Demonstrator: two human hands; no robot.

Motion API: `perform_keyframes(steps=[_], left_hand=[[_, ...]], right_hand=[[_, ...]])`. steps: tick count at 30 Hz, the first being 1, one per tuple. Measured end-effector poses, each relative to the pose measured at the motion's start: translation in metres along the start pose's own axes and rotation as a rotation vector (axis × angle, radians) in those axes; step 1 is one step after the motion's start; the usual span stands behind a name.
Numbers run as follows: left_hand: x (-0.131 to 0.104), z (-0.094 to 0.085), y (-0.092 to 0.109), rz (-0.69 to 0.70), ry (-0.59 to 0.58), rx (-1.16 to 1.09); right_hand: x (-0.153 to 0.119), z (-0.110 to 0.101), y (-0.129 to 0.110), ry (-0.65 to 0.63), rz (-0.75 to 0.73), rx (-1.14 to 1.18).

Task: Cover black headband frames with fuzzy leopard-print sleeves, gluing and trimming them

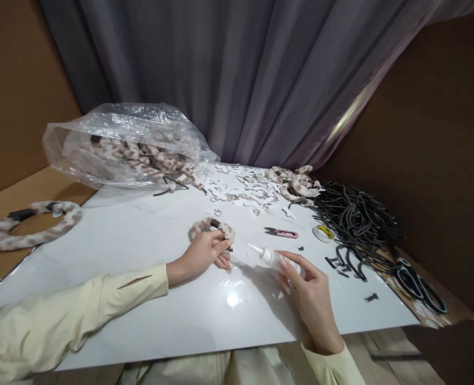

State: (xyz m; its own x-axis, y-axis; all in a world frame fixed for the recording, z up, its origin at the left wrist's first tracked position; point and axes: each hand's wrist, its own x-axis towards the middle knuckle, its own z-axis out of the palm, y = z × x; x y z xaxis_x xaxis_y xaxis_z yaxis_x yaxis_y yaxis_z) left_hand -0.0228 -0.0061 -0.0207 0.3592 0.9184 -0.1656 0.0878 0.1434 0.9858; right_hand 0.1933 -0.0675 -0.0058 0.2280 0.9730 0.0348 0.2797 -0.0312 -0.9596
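My left hand point(205, 251) is closed on a small fluffy ring point(198, 226), white and brown, with a black band at its top. A dark end pokes out beside the fingertips. In my right hand point(311, 294) is a white glue bottle point(275, 259), its narrow nozzle pointing left toward the ring, a short gap away. Fingers hide part of both the ring and the bottle. Beyond the bottle lie pink-handled thread snips point(282, 233) and a roll of tape point(323, 233).
A clear plastic bag point(128, 144) of fluffy pieces sits at back left. Another fluffy ring point(32, 227) lies at the left edge. Small metal bits point(241, 187) are scattered at the back, beside more fluffy rings point(299, 184). Black cords point(349, 214) and scissors point(419, 286) occupy the right.
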Motion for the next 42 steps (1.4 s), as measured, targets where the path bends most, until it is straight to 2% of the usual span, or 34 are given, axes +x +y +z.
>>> perform_keyframes(steps=[4,10,15,42], left_hand=[[0.001,-0.001,-0.003,0.01,-0.009,-0.004],[0.0,-0.001,-0.001,-0.006,-0.012,-0.006],[0.0,0.0,0.002,-0.045,-0.001,-0.006],[0.0,-0.001,-0.001,-0.007,-0.013,-0.021]], right_hand=[[-0.008,0.02,-0.005,0.027,0.028,-0.054],[-0.012,0.027,-0.008,0.059,-0.213,-0.234],[-0.012,0.028,-0.007,0.056,-0.286,-0.267],[-0.012,0.028,-0.007,0.058,-0.227,-0.319]])
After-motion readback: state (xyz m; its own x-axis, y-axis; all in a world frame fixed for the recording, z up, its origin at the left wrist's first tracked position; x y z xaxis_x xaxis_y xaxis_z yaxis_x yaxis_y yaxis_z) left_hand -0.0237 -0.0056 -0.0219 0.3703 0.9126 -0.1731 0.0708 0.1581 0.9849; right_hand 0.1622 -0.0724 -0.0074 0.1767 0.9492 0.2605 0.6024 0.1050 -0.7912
